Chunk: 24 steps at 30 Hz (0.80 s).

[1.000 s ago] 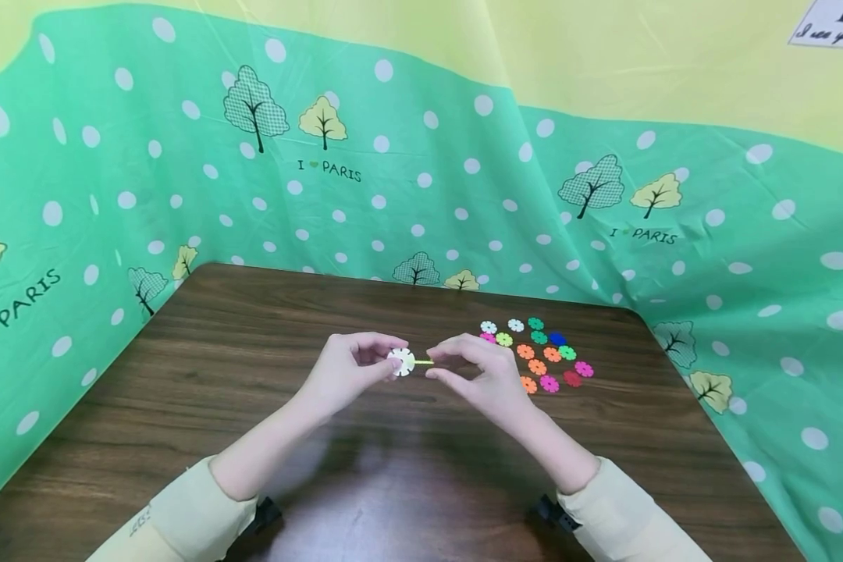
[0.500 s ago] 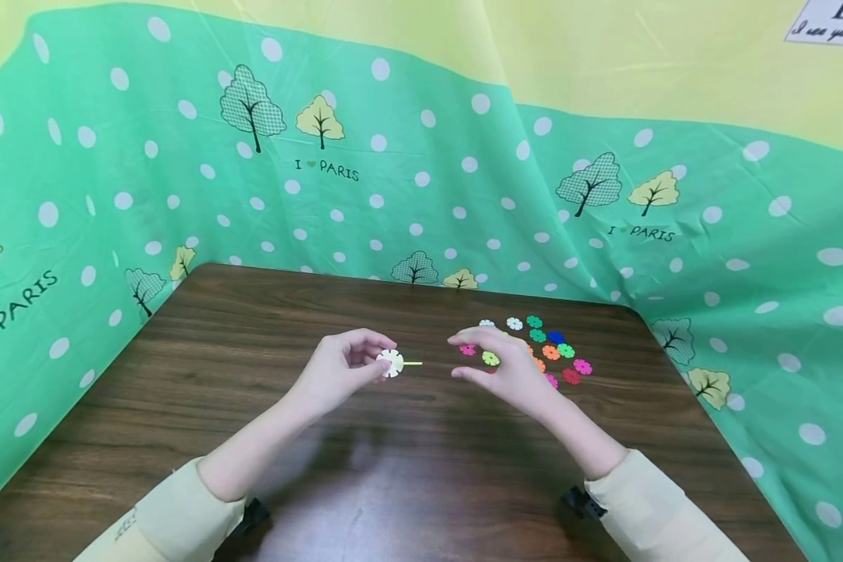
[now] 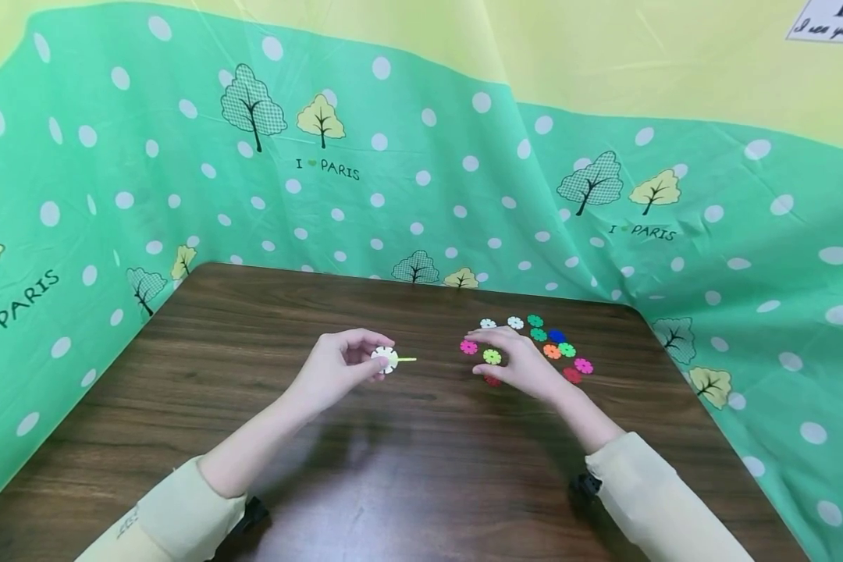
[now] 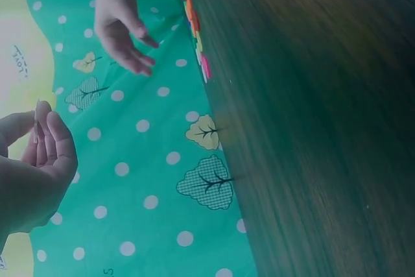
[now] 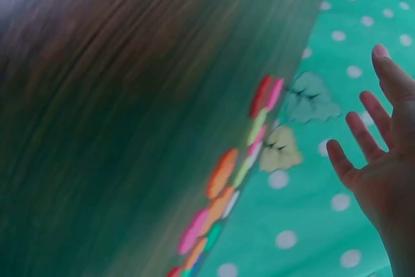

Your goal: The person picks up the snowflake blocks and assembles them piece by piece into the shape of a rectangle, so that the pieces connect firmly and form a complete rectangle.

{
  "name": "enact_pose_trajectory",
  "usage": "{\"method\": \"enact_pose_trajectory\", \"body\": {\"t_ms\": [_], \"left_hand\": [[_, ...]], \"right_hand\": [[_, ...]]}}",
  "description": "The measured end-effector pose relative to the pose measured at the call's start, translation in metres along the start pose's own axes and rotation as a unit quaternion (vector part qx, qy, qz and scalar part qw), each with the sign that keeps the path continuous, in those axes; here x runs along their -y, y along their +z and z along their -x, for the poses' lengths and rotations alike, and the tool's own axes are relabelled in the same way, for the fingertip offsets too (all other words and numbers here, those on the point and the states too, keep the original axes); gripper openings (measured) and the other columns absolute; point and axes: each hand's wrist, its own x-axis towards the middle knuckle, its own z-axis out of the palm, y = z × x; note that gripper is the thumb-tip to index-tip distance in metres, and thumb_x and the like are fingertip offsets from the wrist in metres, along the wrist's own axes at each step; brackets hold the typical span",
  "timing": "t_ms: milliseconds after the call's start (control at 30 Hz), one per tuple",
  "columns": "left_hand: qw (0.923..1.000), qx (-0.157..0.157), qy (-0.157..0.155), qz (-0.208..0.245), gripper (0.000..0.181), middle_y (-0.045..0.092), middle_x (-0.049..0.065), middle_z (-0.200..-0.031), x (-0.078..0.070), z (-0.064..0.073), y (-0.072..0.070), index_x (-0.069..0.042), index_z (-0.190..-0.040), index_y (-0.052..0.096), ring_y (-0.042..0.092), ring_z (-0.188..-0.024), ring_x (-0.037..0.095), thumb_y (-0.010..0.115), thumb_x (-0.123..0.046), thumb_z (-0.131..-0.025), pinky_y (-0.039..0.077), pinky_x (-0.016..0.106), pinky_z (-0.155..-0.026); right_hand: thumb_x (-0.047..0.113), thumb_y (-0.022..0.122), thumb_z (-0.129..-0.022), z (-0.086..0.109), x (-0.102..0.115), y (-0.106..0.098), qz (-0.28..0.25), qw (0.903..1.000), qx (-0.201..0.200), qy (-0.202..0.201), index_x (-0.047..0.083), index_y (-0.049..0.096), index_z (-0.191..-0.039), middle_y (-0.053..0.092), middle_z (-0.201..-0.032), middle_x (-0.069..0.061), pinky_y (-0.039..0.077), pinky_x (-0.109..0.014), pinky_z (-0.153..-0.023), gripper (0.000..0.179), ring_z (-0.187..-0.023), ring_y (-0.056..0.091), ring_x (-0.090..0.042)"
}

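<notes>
My left hand [image 3: 332, 370] pinches a white notched snowflake disc [image 3: 383, 361] between thumb and fingers, above the table. A yellow-green disc, seen edge-on [image 3: 409, 359], sticks out from its right side, joined to it. In the left wrist view the fingers [image 4: 61, 137] hold the white disc as a thin edge. My right hand [image 3: 530, 361] is over the loose discs, thumb and fingers apart, holding nothing. A yellow-green disc [image 3: 492, 356] shows between its thumb and fingers in the head view, a pink disc [image 3: 468, 346] just beyond the fingertips. The right wrist view shows its fingers spread.
Several loose notched discs lie right of centre on the brown wooden table [image 3: 253, 312], among them a blue disc [image 3: 556, 337], an orange disc [image 3: 552, 351] and a red disc [image 3: 572, 375]. A green dotted cloth [image 3: 421, 203] hangs behind the table and along its sides.
My right hand has left the joined discs and moved right, over the loose ones, its fingers spreading. My left hand has drifted slightly left, still holding the joined pair.
</notes>
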Motion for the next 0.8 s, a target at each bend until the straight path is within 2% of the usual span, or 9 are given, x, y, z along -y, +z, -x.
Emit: {"method": "enact_pose_trajectory", "body": {"t_ms": [267, 433, 600, 800], "left_hand": [[0.9996, -0.004, -0.009, 0.026, 0.029, 0.067, 0.013, -0.084, 0.005, -0.007, 0.002, 0.003, -0.106, 0.065, 0.067, -0.07, 0.019, 0.074, -0.003, -0.079, 0.057, 0.039, -0.067], [0.9995, -0.006, -0.009, 0.029, 0.028, 0.067, 0.013, -0.083, 0.01, -0.011, 0.003, 0.004, -0.105, 0.065, 0.067, -0.069, 0.02, 0.073, -0.002, -0.079, 0.057, 0.035, -0.065], [0.9996, -0.01, -0.009, 0.025, 0.027, 0.067, 0.012, -0.083, 0.012, -0.014, 0.003, 0.002, -0.104, 0.066, 0.066, -0.066, 0.017, 0.074, -0.004, -0.079, 0.057, 0.034, -0.064], [0.9997, -0.012, -0.005, 0.021, 0.028, 0.066, 0.01, -0.081, 0.013, -0.017, 0.005, 0.0, -0.103, 0.066, 0.064, -0.065, 0.02, 0.076, -0.009, -0.078, 0.056, 0.034, -0.061]], "right_hand": [[0.018, 0.078, -0.077, 0.003, -0.036, 0.005, 0.002, 0.9984, 0.05, 0.026, 0.01, 0.062, -0.123, 0.061, -0.125, -0.007, 0.043, -0.049, -0.097, 0.049, -0.119, 0.052, -0.028], [0.021, 0.077, -0.079, 0.007, -0.053, 0.006, 0.01, 0.9944, 0.099, 0.034, 0.012, 0.064, -0.122, 0.061, -0.125, -0.006, 0.043, -0.049, -0.097, 0.046, -0.12, 0.051, -0.029], [0.022, 0.077, -0.079, 0.009, -0.059, 0.006, 0.022, 0.9898, 0.138, 0.03, 0.012, 0.064, -0.121, 0.061, -0.125, -0.008, 0.041, -0.051, -0.098, 0.046, -0.12, 0.05, -0.031], [0.02, 0.075, -0.08, 0.01, -0.061, 0.007, 0.034, 0.989, 0.142, 0.025, 0.01, 0.069, -0.113, 0.06, -0.122, -0.01, 0.041, -0.051, -0.097, 0.035, -0.117, 0.049, -0.031]]}}
